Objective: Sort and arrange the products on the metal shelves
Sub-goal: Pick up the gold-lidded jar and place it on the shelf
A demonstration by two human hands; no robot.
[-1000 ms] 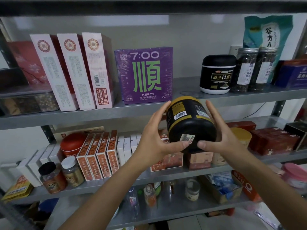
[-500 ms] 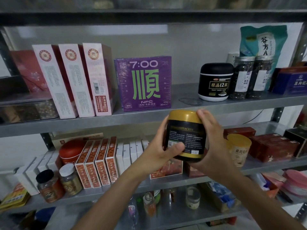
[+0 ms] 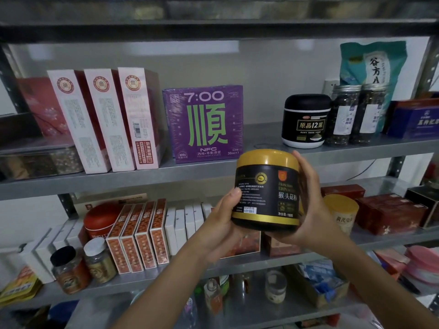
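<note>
Black round jar with a gold lid (image 3: 266, 188) is held upright in the air just below and right of the purple cardboard carton printed 7:00 (image 3: 204, 123), level with the front edge of the grey metal shelf (image 3: 142, 179) bearing that carton. The left hand (image 3: 221, 224) cups its lower left side, thumb pressed on the label, while the right hand (image 3: 311, 210) curls round its right side up to the lid, seemingly to keep the printed face forward. The bare shelf stretch right of the carton, before the black white-based tub (image 3: 305, 121), looks the likely slot.
</note>
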